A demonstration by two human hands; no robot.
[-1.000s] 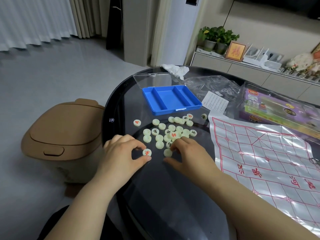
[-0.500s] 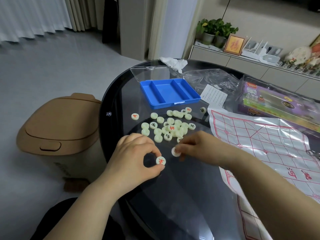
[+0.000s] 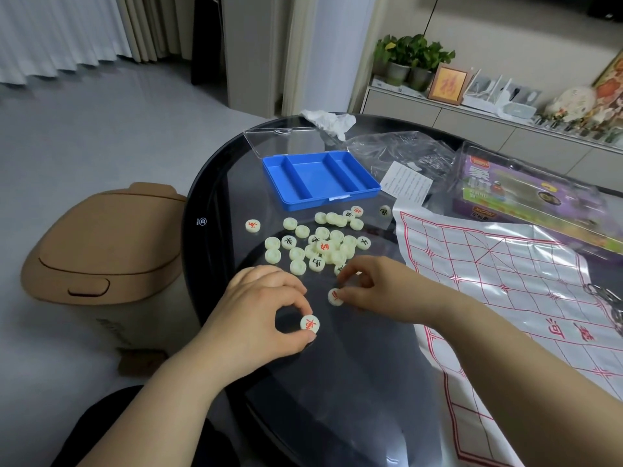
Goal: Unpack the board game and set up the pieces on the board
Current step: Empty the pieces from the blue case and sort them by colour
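Left hand [image 3: 259,311] pinches a red-marked piece [image 3: 309,323]; right hand [image 3: 381,288] pinches another piece [image 3: 335,296], both near the surface [image 3: 354,382] left edge.

Reads red 車 on disc [image 3: 309,323] in left hand [image 3: 259,311], lower centre. Red mark on second disc [image 3: 335,296] in right hand [image 3: 381,288] half hidden. Red 河 and 楚, upside down, on board sheet [image 3: 505,281], right. Red 福 in frame [image 3: 447,84], upper right. Purple box [image 3: 526,193] lettering blurred.
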